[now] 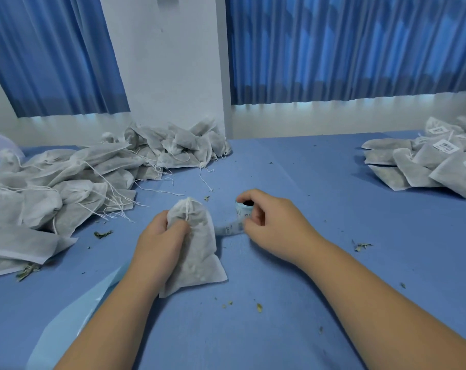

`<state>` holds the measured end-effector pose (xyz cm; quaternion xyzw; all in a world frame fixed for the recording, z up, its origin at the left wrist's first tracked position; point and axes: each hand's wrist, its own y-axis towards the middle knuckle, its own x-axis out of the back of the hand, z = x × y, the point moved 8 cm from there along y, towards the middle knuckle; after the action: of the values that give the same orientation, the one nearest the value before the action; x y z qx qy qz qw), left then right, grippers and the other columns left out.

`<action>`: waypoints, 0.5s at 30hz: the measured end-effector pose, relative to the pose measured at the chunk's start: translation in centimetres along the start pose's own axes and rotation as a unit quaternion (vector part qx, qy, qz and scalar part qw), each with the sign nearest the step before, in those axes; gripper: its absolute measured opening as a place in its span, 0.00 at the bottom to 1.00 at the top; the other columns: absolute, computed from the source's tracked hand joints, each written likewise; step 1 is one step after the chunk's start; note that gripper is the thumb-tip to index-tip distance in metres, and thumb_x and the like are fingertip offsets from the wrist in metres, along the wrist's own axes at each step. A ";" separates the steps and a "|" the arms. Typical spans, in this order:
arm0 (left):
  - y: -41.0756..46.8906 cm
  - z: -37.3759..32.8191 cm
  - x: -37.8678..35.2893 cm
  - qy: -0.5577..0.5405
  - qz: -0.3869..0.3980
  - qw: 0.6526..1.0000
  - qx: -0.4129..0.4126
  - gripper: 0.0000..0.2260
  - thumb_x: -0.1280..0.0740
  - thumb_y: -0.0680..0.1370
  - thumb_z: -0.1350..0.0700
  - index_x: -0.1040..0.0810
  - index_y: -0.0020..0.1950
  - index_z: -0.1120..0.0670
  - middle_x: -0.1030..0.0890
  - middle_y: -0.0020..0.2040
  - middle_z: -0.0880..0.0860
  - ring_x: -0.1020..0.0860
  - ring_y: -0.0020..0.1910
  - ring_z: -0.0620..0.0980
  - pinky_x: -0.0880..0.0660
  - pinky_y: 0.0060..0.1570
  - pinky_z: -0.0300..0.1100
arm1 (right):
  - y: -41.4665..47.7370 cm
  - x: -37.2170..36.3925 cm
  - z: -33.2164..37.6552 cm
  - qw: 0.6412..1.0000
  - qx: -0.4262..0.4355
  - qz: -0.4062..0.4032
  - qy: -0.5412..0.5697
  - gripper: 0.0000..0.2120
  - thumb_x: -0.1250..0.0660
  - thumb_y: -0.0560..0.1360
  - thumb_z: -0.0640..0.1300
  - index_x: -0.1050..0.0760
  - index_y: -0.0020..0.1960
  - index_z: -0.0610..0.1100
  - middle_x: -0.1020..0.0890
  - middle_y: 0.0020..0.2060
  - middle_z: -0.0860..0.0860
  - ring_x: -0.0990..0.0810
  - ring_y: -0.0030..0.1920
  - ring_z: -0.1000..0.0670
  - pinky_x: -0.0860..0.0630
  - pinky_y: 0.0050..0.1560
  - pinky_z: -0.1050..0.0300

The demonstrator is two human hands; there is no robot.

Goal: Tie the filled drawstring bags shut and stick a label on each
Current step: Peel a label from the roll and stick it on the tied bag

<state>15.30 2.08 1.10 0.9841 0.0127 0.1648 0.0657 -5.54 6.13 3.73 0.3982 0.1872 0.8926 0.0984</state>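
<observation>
A white filled drawstring bag lies in front of me on the blue table cover, its neck cinched and pointing away. My left hand grips the bag's left side near the top, thumb pressed into the fabric. To the right, a small roll of labels stands on the table with a blurred strip trailing toward the bag. My right hand curls round the roll and pinches the strip's end.
A big heap of unlabelled white bags with loose strings fills the left side and back. A pile of labelled bags sits at the far right. Dried herb crumbs dot the cover. A light blue sheet lies at lower left.
</observation>
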 end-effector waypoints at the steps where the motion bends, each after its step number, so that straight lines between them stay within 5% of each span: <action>1: 0.0 0.0 -0.1 -0.008 0.007 1.000 0.005 0.06 0.38 0.77 0.55 0.21 0.45 0.50 0.20 0.42 0.50 0.24 0.41 0.51 0.29 0.41 0.47 | -0.3 -0.8 0.6 1.000 0.008 0.027 0.003 0.16 0.37 0.73 0.43 0.27 0.59 0.57 0.26 0.30 0.58 0.27 0.35 0.57 0.26 0.42 0.56; 4: -0.2 -0.1 -0.1 -0.015 0.005 1.000 0.001 0.06 0.38 0.77 0.56 0.21 0.45 0.50 0.21 0.41 0.49 0.25 0.40 0.50 0.30 0.40 0.46 | -0.6 -2.9 1.2 0.994 0.012 0.086 -0.062 0.15 0.38 0.76 0.46 0.28 0.61 0.58 0.27 0.31 0.57 0.27 0.37 0.55 0.29 0.39 0.56; 8: -0.3 -0.1 0.6 0.010 -0.038 0.999 -0.018 0.06 0.39 0.77 0.55 0.23 0.44 0.50 0.21 0.40 0.49 0.26 0.38 0.47 0.33 0.35 0.44 | 0.0 -2.0 0.6 0.994 -0.002 0.043 -0.101 0.06 0.40 0.77 0.44 0.28 0.46 0.53 0.27 0.31 0.58 0.28 0.37 0.52 0.35 0.33 0.58; 15: 0.0 0.0 0.5 0.041 -0.047 0.998 -0.025 0.06 0.39 0.77 0.54 0.24 0.43 0.47 0.22 0.40 0.47 0.26 0.38 0.45 0.34 0.34 0.43 | 0.3 0.2 -1.4 0.996 -0.067 -0.008 -0.063 0.05 0.38 0.74 0.42 0.27 0.42 0.52 0.25 0.33 0.57 0.26 0.37 0.51 0.28 0.39 0.55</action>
<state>15.81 2.13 1.22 0.9728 0.0571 0.2021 0.0978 -6.73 5.55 3.20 0.4448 0.1236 0.8753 0.1439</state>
